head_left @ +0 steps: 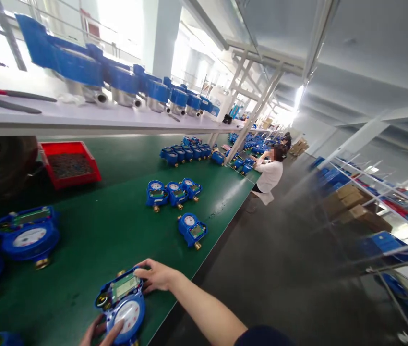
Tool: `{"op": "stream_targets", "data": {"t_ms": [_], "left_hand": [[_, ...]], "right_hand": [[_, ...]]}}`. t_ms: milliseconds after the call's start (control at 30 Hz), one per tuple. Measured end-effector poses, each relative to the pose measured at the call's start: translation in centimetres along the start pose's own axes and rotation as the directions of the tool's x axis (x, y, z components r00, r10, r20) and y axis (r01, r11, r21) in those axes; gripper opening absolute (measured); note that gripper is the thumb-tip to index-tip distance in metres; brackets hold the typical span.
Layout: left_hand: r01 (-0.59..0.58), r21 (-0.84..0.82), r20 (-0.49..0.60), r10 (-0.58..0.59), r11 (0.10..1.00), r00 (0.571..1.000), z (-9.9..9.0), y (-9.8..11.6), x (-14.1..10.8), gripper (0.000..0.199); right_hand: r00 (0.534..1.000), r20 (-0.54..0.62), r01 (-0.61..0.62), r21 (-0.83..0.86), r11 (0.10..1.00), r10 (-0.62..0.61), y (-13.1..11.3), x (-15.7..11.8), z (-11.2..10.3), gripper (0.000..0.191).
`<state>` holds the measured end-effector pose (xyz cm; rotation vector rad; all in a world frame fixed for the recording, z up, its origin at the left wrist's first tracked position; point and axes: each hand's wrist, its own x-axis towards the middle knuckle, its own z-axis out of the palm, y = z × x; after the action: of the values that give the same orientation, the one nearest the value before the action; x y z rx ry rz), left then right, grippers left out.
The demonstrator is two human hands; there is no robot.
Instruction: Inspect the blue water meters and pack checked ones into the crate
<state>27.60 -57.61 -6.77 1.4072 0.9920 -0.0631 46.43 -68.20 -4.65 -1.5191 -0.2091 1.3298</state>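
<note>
right hand (157, 277), arm outstretched, and left hand (99, 331) grip a blue water meter (125, 302) by its edges.

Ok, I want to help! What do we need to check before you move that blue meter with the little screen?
1. Both hands on the blue water meter: ok. The right hand is at its upper edge, the left hand at its lower edge.
2. The meter's screen facing up: ok.
3. The numbers on the dial readable: cannot tell, they are too small.
4. Meter well away from the edge of the green workbench: not ok, it sits close to the edge.
5. The next meter away from the hands: ok.
</note>
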Motion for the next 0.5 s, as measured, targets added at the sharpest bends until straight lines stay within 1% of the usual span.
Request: {"op": "stream_targets", "data": {"t_ms": [67, 100, 167, 200, 333, 500], "left_hand": [[0.043, -0.039, 0.020, -0.042, 0.998, 0.999, 0.2, 0.3, -0.6, 0.088], [0.030, -0.044, 0.020, -0.029, 0.999, 0.999, 0.3, 0.5, -0.9, 0.090], [-0.045, -0.061, 0.042, 0.047, 0.997, 0.998, 0.3, 0.7, -1.4, 0.086], [-0.060, -0.078, 0.060, 0.064, 0.995, 0.996, 0.2, 0.8, -1.5, 0.082], [-0.055, -0.129, 0.037, 0.060, 0.990, 0.998, 0.0, 0.7, -1.5, 0.078], [-0.102, -0.136, 0.047, 0.109, 0.985, 0.993, -0.1, 0.3, -1.4, 0.076]], "right_hand": [[0.999, -0.034, 0.031, -0.025, 0.999, -0.032, -0.5, -0.9, 0.4, 0.053], [0.999, -0.034, 0.040, -0.021, 0.999, -0.041, -0.7, -1.1, 0.5, 0.051], [0.999, -0.011, 0.034, -0.006, 0.999, -0.034, -0.9, -1.1, 0.5, 0.049], [0.999, 0.007, 0.031, 0.000, 1.000, -0.031, -0.8, -0.9, 0.5, 0.049], [0.998, 0.057, 0.029, 0.013, 1.000, -0.029, -0.5, 0.1, 0.4, 0.048], [0.998, 0.049, 0.039, 0.014, 0.999, -0.039, -0.6, 0.0, 0.6, 0.047]]}}
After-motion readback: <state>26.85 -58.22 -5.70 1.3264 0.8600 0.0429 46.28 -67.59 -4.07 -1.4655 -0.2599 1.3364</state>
